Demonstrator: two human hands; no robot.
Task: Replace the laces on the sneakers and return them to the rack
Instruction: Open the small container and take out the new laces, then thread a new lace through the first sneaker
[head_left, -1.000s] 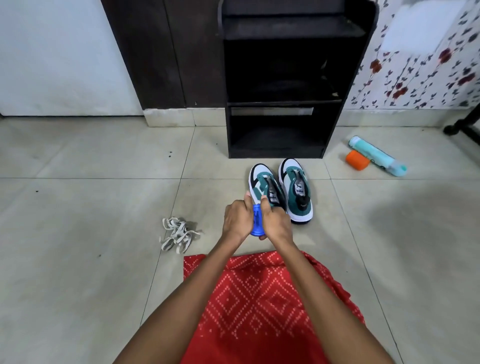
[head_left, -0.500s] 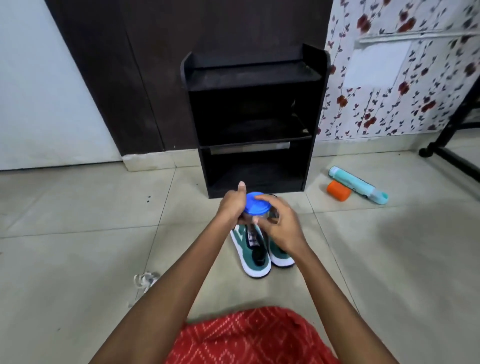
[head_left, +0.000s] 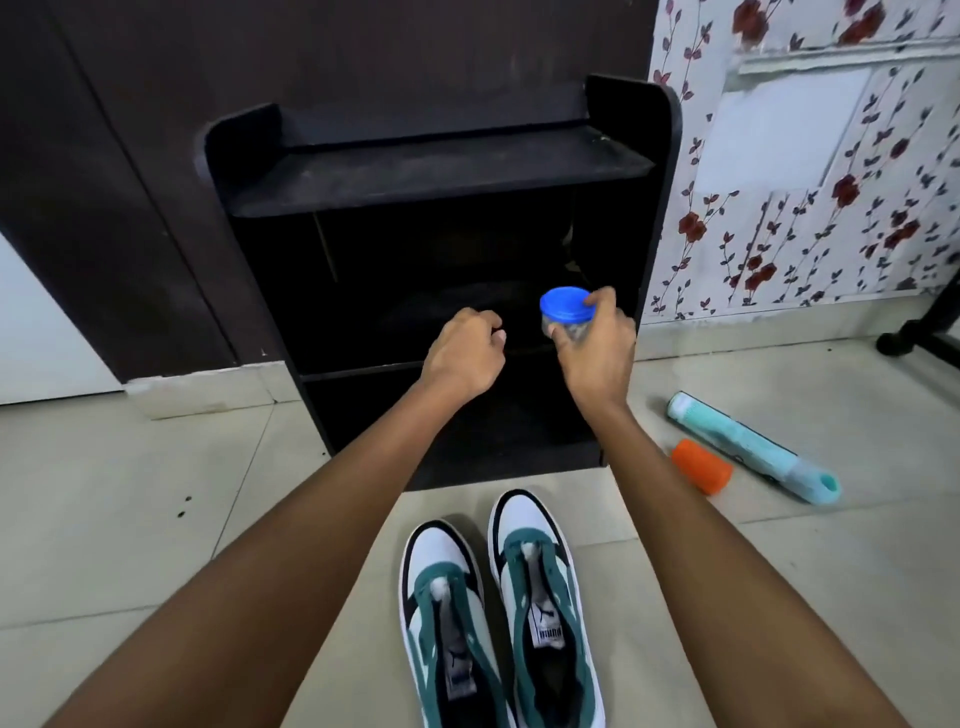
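Sneakers (head_left: 540, 587) heels cut off, btm.

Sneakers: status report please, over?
Left hand curled, empty. Right hand holds blue-lidded jar at rack shelf. Sneakers on floor, no laces visible. Nothing between them and rack.
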